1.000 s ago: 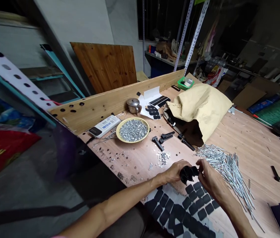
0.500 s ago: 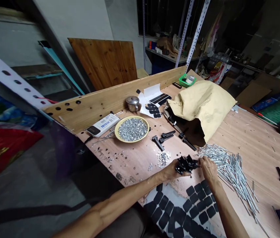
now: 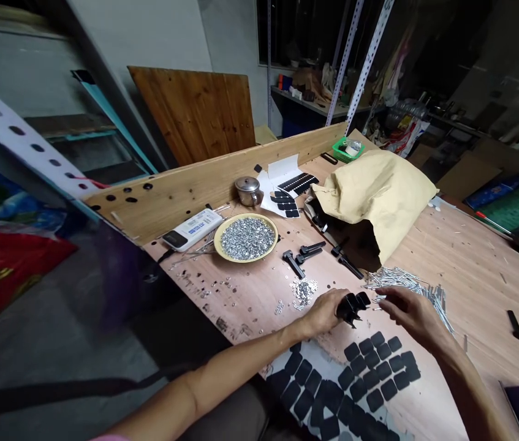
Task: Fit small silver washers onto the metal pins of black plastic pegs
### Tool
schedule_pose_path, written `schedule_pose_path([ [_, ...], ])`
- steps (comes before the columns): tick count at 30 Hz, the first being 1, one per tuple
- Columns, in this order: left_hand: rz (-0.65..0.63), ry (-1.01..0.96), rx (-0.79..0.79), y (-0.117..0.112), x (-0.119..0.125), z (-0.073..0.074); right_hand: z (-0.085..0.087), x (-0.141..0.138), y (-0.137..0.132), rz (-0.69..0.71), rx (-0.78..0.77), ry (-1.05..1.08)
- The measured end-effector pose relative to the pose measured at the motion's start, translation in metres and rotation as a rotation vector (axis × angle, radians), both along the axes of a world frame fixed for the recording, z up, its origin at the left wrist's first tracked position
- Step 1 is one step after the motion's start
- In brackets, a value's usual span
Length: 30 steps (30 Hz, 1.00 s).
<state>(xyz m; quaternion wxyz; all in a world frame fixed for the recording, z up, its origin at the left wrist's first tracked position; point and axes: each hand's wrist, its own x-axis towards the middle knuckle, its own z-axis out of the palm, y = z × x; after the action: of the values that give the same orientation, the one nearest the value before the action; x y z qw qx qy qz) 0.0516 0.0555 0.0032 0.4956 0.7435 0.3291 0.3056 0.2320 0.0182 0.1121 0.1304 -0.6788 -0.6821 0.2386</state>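
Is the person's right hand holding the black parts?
No, the left hand holds the black parts, while the right hand is open beside them.

We see a bench top (image 3: 465,269) of pale plywood, smooth and matt, scuffed near its front edge; along its far edge stands a bare wooden board (image 3: 204,196), drilled and slightly rough; beyond it leans a pine panel (image 3: 190,113) with a soft varnished sheen; the bag (image 3: 374,196) is creased, matt kraft paper; the pot (image 3: 249,191) is glossy steel; the plate (image 3: 215,237) looks glazed; the washers (image 3: 246,239) and rods (image 3: 406,280) are bright plated metal; the pads (image 3: 369,373) look like matt black rubber; the brackets (image 3: 352,307) look like matt black plastic; the charger (image 3: 192,229) is smooth white plastic.
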Motion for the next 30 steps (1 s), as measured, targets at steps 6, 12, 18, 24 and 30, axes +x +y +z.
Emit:
schedule_pose_path([
  [6, -0.091, 0.071, 0.099, -0.005, 0.007, 0.002, 0.010, -0.019, -0.002, 0.070, -0.005, -0.200],
  [12, -0.137, 0.074, 0.100, -0.004, 0.008, 0.008, 0.019, -0.027, -0.002, 0.156, 0.072, -0.444],
  [18, -0.221, -0.048, -0.069, -0.006, 0.011, 0.005, 0.012, -0.040, -0.006, 0.315, 0.291, -0.800],
  [24, -0.282, -0.191, -0.241, -0.006, 0.010, -0.002, -0.008, -0.025, -0.010, 0.332, 0.558, -0.709],
  [30, -0.278, -0.401, -0.464, -0.007, 0.001, 0.009, -0.047, 0.034, -0.011, 0.077, 0.503, -0.639],
])
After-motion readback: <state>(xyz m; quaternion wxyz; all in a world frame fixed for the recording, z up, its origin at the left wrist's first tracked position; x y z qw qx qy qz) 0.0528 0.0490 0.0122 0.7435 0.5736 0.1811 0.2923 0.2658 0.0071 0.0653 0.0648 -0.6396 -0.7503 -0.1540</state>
